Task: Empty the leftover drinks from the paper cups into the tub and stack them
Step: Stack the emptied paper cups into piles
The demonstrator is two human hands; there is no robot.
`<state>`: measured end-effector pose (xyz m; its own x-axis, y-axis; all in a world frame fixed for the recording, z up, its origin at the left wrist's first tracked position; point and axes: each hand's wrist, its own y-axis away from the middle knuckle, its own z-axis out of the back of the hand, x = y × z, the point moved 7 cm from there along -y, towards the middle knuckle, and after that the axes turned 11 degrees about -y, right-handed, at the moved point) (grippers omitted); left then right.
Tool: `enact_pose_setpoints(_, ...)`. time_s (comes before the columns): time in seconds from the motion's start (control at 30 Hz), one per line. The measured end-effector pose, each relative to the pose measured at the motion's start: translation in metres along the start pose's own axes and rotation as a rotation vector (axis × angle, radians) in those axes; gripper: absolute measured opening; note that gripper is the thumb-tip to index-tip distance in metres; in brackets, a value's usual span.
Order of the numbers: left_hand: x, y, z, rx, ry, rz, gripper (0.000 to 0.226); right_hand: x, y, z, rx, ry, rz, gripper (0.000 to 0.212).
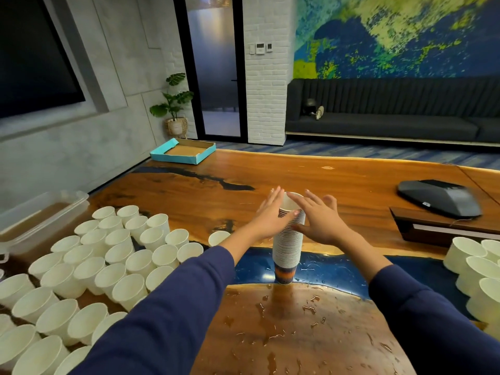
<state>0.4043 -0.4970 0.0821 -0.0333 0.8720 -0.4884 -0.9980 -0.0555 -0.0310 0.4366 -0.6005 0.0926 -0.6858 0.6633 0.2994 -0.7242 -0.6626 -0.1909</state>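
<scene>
A tall stack of paper cups (286, 253) stands upright in the middle of the wooden table (311, 182). My left hand (267, 215) lies flat against the stack's left side near the top, fingers straight. My right hand (319, 217) is on the right side, fingers spread and straight, thumb touching the stack. Several loose white paper cups (113, 255) crowd the table's left part. Beyond them, at the far left edge, sits a clear plastic tub (40, 215) with brown liquid in it. More white cups (476, 269) lie at the right edge.
Spilled drops wet the table in front of the stack. A teal cardboard tray (184, 151) sits at the far left corner. A grey device (438, 197) rests on a dark wooden stand at right. A dark sofa and a glass door stand beyond.
</scene>
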Motion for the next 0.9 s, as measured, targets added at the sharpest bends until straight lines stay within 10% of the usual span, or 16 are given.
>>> enact_pose_setpoints(0.3, 0.032, 0.043, 0.079, -0.149, -0.193, 0.034, 0.064, 0.091, -0.016, 0.030, -0.042, 0.088, 0.154, 0.076)
enact_pose_setpoints(0.9, 0.408, 0.286, 0.214, -0.141, -0.355, 0.724, 0.045, 0.409, -0.098, -0.187, 0.354, -0.050, 0.548, 0.065)
